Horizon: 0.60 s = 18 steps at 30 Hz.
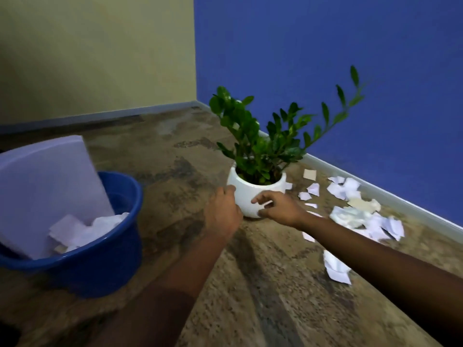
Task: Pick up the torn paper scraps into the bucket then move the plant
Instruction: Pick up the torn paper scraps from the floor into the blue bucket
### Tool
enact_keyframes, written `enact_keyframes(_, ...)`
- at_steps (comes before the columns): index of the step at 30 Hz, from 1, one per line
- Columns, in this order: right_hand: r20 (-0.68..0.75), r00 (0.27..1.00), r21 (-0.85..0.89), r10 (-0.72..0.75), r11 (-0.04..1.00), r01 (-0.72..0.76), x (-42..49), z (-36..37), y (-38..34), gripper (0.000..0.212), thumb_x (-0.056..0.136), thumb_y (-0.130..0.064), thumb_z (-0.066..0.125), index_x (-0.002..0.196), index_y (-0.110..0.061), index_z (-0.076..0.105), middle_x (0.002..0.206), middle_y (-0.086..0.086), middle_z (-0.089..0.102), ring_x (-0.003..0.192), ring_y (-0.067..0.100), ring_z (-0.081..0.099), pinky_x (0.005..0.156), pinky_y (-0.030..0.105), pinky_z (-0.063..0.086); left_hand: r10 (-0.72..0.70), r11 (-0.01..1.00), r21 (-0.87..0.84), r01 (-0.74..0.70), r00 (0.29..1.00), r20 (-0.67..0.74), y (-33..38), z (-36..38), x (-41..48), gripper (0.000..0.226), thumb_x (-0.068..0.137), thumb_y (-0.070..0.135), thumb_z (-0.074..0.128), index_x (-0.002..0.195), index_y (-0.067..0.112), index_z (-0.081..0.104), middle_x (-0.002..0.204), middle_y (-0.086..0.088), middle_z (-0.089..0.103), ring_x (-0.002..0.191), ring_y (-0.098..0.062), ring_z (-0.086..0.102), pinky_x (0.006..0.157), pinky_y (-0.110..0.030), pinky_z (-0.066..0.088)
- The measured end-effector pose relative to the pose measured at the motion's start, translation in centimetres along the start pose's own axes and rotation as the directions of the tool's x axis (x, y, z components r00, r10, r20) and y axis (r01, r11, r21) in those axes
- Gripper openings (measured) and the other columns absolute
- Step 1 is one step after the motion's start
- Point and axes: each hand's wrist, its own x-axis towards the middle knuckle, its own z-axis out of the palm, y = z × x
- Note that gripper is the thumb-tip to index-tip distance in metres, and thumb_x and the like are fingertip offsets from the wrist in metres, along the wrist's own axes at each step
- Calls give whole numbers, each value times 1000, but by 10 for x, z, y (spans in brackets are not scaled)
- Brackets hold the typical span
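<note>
A green leafy plant [263, 136] stands in a round white pot [253, 190] on the floor near the corner. My left hand [221, 212] rests against the pot's left side. My right hand [280, 206] is at the pot's front right, fingers spread and curled toward it. A blue bucket [100, 261] at the left holds torn paper scraps [82, 230] and a large white sheet [50, 189]. More white scraps [350, 211] lie scattered on the floor to the right of the pot, along the wall.
The blue wall [350, 58] and its baseboard [390, 196] run close behind the plant and scraps. A yellow wall [100, 46] closes the far left. The mottled brown floor [175, 151] stretches between bucket and pot.
</note>
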Motion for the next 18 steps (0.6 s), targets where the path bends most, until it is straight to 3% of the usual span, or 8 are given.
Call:
enact_keyframes(6, -60, 971, -140, 232, 961, -238, -56, -46, 84, 25, 80, -3, 63, 104, -10, 64, 98, 7, 55, 91, 20, 54, 80, 28, 44, 107, 994, -40, -100, 966, 235, 61, 59, -23, 45, 93, 15, 46, 137, 13, 41, 135, -11, 45, 126, -27, 47, 103, -35, 42)
enact_keyframes(11, -82, 907, -235, 413, 876, -421, -92, -80, 132, 31, 84, -9, 62, 115, -7, 61, 120, 14, 61, 111, 26, 57, 88, 28, 45, 117, 993, -81, -91, 898, 424, 104, 98, -42, 54, 96, 20, 45, 147, 14, 28, 149, -9, 34, 137, -26, 37, 110, -37, 36)
enact_keyframes(13, -92, 881, -217, 464, 854, -473, -100, -82, 147, 32, 85, -10, 62, 116, -6, 60, 117, 12, 61, 107, 24, 58, 83, 24, 44, 90, 993, -113, -40, 873, 479, 118, 114, -49, 52, 97, 23, 44, 146, 13, 29, 150, -9, 35, 137, -25, 38, 110, -35, 35)
enact_keyframes(16, -174, 823, -74, 541, 826, -559, -105, -67, 173, 39, 87, -15, 63, 123, -5, 55, 103, 7, 54, 91, 19, 59, 61, 8, 39, 43, 983, -173, 59, 846, 532, 135, 138, -59, 44, 97, 18, 42, 141, 12, 36, 145, -9, 40, 134, -24, 43, 106, -34, 39)
enact_keyframes(17, -191, 806, -41, 561, 815, -577, -105, -57, 182, 46, 87, -21, 63, 129, -7, 50, 110, 9, 55, 103, 22, 58, 70, 5, 40, 47, 977, -201, 77, 836, 546, 139, 145, -63, 46, 97, 16, 42, 142, 13, 35, 147, -8, 39, 135, -24, 42, 107, -34, 38)
enact_keyframes(18, -188, 797, -37, 574, 807, -590, -105, -44, 191, 54, 87, -27, 64, 134, -10, 45, 124, 11, 54, 118, 24, 52, 88, 12, 41, 54, 970, -226, 90, 826, 561, 141, 152, -65, 50, 96, 15, 43, 145, 14, 32, 149, -8, 37, 136, -24, 40, 108, -34, 38)
